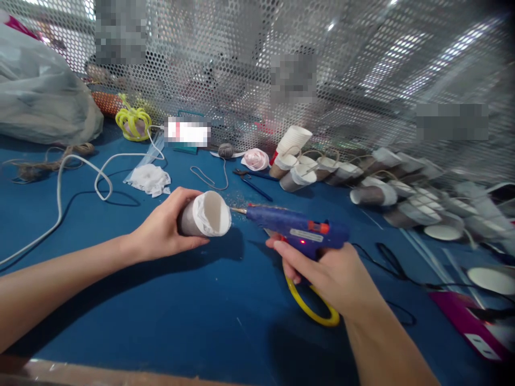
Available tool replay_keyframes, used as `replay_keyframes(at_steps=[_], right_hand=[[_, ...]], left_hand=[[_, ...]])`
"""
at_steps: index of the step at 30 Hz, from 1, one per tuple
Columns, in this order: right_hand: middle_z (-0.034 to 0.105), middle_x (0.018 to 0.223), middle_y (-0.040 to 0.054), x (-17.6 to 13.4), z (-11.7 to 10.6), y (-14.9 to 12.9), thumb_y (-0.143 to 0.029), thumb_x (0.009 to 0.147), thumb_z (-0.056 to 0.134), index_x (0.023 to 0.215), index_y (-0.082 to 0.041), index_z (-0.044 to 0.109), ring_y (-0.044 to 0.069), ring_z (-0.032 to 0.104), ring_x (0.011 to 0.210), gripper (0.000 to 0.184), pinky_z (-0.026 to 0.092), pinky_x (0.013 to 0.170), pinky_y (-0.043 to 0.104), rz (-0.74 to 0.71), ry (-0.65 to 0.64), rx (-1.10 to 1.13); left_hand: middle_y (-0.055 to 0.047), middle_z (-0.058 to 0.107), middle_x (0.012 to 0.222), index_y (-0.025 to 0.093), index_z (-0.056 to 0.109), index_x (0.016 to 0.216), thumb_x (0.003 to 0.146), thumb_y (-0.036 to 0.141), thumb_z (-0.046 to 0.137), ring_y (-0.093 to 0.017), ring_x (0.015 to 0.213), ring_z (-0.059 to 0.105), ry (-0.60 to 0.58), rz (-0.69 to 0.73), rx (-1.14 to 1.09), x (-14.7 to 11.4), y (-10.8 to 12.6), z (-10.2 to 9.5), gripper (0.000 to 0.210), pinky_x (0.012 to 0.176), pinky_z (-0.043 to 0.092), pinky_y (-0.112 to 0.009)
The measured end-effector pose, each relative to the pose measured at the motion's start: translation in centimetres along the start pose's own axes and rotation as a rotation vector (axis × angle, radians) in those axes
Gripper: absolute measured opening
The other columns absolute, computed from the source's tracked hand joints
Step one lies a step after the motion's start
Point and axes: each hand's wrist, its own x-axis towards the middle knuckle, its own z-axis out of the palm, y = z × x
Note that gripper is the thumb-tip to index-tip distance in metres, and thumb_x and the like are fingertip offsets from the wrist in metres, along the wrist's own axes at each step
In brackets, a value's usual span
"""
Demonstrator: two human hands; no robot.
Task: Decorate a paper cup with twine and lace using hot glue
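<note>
My left hand (171,225) is wrapped round a paper cup (211,214), tilted with its mouth toward me. The cup has a grey-brown covering on its side and a white ruffled band below the rim. In my right hand (317,268) is a blue hot glue gun (289,225) with a red light on its side. My forefinger is at its trigger. The metal nozzle points left and ends close to the cup's rim; whether it touches I cannot tell. Under my right hand lies a yellow scissors handle (314,308), the rest hidden.
Several covered cups (298,177) stand or lie at the back right. Blue-handled pliers (257,185), a pink fabric rose (255,159) and white lace (148,179) lie beyond my hands. A white cable (60,187) crosses the left; a magenta power strip (462,321) lies right.
</note>
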Motion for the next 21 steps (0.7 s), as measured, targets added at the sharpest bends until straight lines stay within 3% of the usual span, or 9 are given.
replay_keyframes(at_steps=[2,7,21], right_hand=[[0.053,0.039,-0.002,-0.1,0.3,0.1,-0.045,0.072,0.06,0.045,-0.021,0.05,0.012,0.054,0.039,0.037,0.048,0.043,0.022,-0.004,0.021,-0.083],[0.059,0.04,-0.0009,0.3,0.6,0.8,-0.048,0.069,0.061,0.048,-0.023,0.052,0.016,0.058,0.039,0.034,0.05,0.042,0.024,0.024,0.04,-0.217],[0.058,0.039,-0.0016,0.3,1.1,0.9,-0.045,0.07,0.063,0.052,-0.024,0.052,0.017,0.058,0.035,0.03,0.049,0.038,0.025,-0.008,0.072,-0.226]], left_hand=[[-0.008,0.054,0.107,0.018,0.042,0.113,0.064,0.034,0.071,-0.023,0.098,0.053,0.029,0.047,0.073,-0.1,0.0,0.1,0.059,0.086,0.046,-0.038],[-0.008,0.053,0.105,0.019,0.041,0.112,0.065,0.037,0.071,-0.024,0.096,0.053,0.038,0.076,0.128,-0.2,0.3,0.2,0.059,0.083,0.046,-0.039],[-0.008,0.052,0.104,0.019,0.041,0.112,0.064,0.04,0.071,-0.024,0.094,0.053,0.022,0.073,0.112,-0.2,0.6,0.2,0.06,0.081,0.046,-0.039]])
